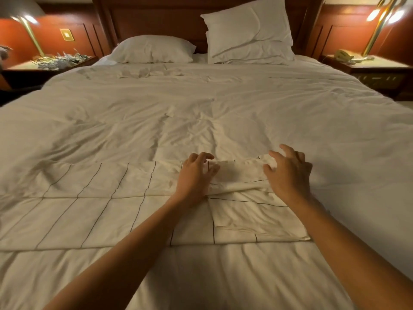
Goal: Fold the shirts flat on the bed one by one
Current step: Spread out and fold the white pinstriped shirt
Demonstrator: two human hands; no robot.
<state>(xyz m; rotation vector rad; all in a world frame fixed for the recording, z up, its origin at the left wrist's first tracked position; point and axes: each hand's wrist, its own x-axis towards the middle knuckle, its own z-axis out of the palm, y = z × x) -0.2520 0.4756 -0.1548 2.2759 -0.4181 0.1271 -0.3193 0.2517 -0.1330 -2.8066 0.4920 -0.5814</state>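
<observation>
Where the bed came nearest, the shirt lay across it from left to right, a pale one crossed by thin dark grid lines. It was spread flat toward the left and doubled over on itself at the right, where a folded flap lay on top at the near side. Just beyond that flap its cloth was bunched into a ridge running between the two hands. The left hand sat on the shirt at the left end of the ridge, palm down, its fingers bent and their tips on the cloth; whether they pinched any of it could not be told. The right hand was at the shirt's far right end, its fingers spread wide and bent like a claw over the rumpled cloth, with nothing caught between them; whether the tips touched the cloth was unclear. The hands were near each other but apart. Far up the bed the left pillow lay flat and the right pillow leaned against the headboard. The left nightstand bore a lit left lamp and a heap of clutter; the right nightstand bore a lit right lamp and a phone
</observation>
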